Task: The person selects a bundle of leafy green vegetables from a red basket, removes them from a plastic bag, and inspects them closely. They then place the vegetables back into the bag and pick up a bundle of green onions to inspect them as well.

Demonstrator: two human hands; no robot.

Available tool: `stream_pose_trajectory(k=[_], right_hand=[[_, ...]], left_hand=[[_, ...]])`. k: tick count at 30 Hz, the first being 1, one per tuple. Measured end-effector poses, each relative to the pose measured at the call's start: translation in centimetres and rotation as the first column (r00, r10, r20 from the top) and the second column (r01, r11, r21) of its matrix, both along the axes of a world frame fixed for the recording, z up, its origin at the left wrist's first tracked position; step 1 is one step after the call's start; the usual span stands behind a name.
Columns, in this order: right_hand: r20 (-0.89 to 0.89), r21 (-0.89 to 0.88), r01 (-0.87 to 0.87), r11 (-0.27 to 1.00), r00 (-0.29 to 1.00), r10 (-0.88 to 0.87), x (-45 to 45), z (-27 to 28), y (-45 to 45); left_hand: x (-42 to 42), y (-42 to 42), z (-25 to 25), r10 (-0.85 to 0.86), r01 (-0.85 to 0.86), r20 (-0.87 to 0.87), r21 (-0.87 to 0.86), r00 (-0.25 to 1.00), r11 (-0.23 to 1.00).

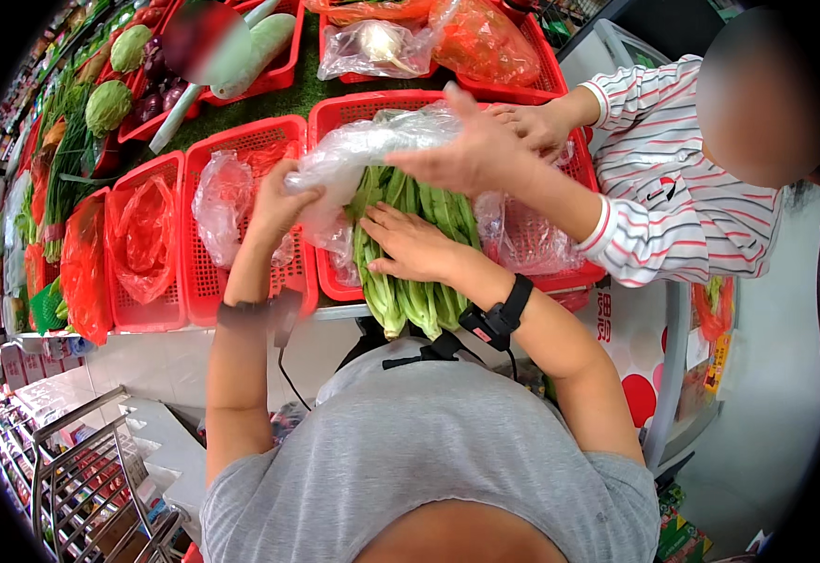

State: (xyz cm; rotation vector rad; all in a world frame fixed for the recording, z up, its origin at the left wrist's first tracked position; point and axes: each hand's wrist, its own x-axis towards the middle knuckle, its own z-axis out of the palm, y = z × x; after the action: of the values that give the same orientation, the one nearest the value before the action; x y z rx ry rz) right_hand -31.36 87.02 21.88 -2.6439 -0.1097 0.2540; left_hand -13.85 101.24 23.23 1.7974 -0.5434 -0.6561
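My left hand (279, 204) pinches the edge of a clear plastic bag (353, 151), which stretches to the right over the tops of some long-leaf lettuce (420, 295). My right hand (410, 243) lies palm down on the lettuce leaves, its fingers slightly apart. The lettuce heads lie with their cut stem ends towards me, overhanging the front rim of a red plastic basket (332, 264). Black straps with small devices are on both my wrists. Another person's blurred hand (466, 151) reaches over the bag, and that person's other hand (533, 127) is just behind it.
A person in a striped shirt (663, 176) stands at the right. To the left are red baskets (195, 239) with plastic bags. Behind lie wax gourds (262, 53), round cabbages (108, 107) and a bagged white vegetable (380, 43). A metal rack (93, 478) stands at lower left.
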Motion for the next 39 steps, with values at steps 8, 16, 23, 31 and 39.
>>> stream_pose_trajectory(k=[8,16,23,31,39], right_hand=[[0.113,0.127,0.016,0.992,0.993,-0.031,-3.0,2.0,-1.0],[0.208,0.107,0.544,0.832,0.806,-0.554,-10.1,3.2,-3.8],[0.097,0.141,0.598,0.789,0.785,-0.612,-10.1,1.4,-4.2],[0.059,0.198,0.674,0.712,0.717,-0.695,-9.7,3.7,-8.8],[0.312,0.198,0.655,0.730,0.664,-0.680,-9.2,3.9,-9.3]], left_hand=[[-1.2,3.3,-0.1,-0.036,-0.039,0.366,0.195,0.930,0.980],[0.1,1.1,3.5,-0.028,0.088,0.378,-0.142,0.925,0.986],[1.1,1.3,0.8,-0.082,0.033,0.360,0.138,0.929,0.990],[0.4,2.8,1.3,-0.036,-0.042,0.539,0.132,0.842,0.990],[-2.1,1.2,5.1,0.012,-0.013,0.749,-0.005,0.662,1.000]])
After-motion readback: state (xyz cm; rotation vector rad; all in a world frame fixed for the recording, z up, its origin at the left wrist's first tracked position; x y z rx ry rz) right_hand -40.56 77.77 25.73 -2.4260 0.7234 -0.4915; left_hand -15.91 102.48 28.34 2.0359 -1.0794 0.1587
